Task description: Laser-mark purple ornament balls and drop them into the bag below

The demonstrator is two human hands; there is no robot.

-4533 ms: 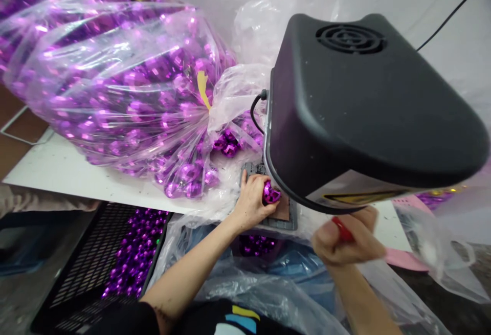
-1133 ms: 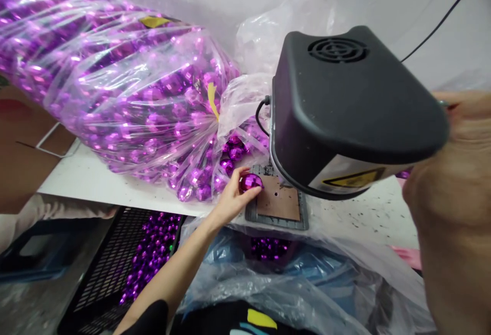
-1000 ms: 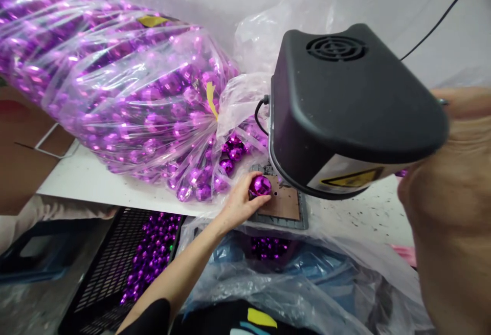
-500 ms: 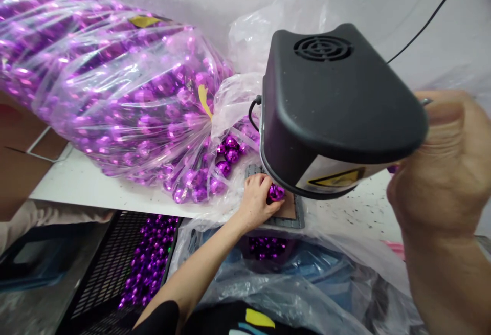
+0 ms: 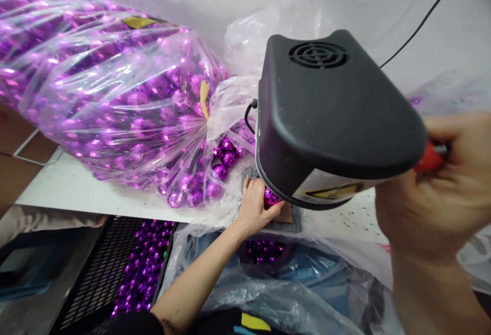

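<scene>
My left hand (image 5: pixel 253 206) is closed on a shiny purple faceted ball (image 5: pixel 271 197), against a grey base pad (image 5: pixel 295 222) with a brown piece (image 5: pixel 286 214) on it. Over the ball hangs the black housing (image 5: pixel 341 110) of a bench machine with a round vent and a yellow warning label, hiding part of the ball. On the machine's right side my right hand (image 5: pixel 441 192), blurred, is wrapped round a red handle (image 5: pixel 429 160) with a metal end. Its fingertips are mostly hidden.
A large clear bag (image 5: pixel 126 94) of purple balls lies at the left, tied with a yellow strip; loose balls (image 5: pixel 226 157) lie by its neck. Below is a black crate (image 5: pixel 92 268) with purple balls. Plastic film (image 5: pixel 276 284) covers blue material near my body. Another person's sleeve (image 5: pixel 49 221) shows left.
My right hand has moved down and slightly left, and the red handle now shows. My left hand stays on the ball. The whole view has shifted slightly.
</scene>
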